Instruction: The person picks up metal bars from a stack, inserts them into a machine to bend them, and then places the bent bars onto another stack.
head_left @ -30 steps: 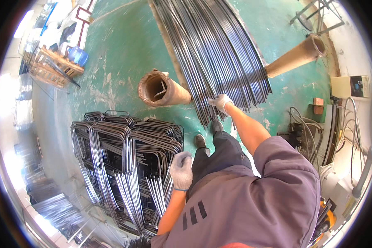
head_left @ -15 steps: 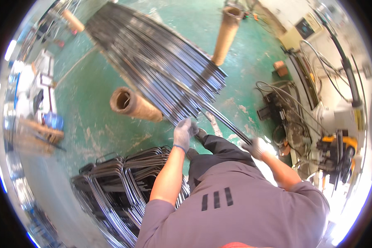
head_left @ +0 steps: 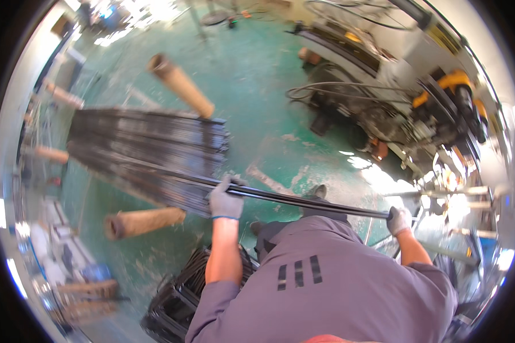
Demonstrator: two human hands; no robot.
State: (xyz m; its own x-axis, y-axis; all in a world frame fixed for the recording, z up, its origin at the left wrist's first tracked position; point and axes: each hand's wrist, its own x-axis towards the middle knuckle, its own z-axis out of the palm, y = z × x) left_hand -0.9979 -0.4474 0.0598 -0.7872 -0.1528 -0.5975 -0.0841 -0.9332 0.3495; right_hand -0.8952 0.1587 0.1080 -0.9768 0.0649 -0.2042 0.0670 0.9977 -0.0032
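A small bundle of long dark metal tubes point(head_left: 309, 203) stretches across in front of my body. My left hand point(head_left: 225, 199), in a pale glove, is closed around it near the middle. The gloved right hand point(head_left: 399, 220) grips its right end. Leftward, the bundle runs over a broad pile of dark metal tubes point(head_left: 149, 137), where its far end blends into the blurred pile.
Thick brown cylinders stand around the pile, one behind it point(head_left: 183, 86) and one in front point(head_left: 149, 222). Bent black metal frames point(head_left: 183, 297) are stacked at my lower left. A black and yellow machine point(head_left: 452, 100) with cables stands at the right.
My view has turned to the right. The left hand, apart from the tubes before, has closed around them. The bundle's right end has swung out to the right with my right hand.
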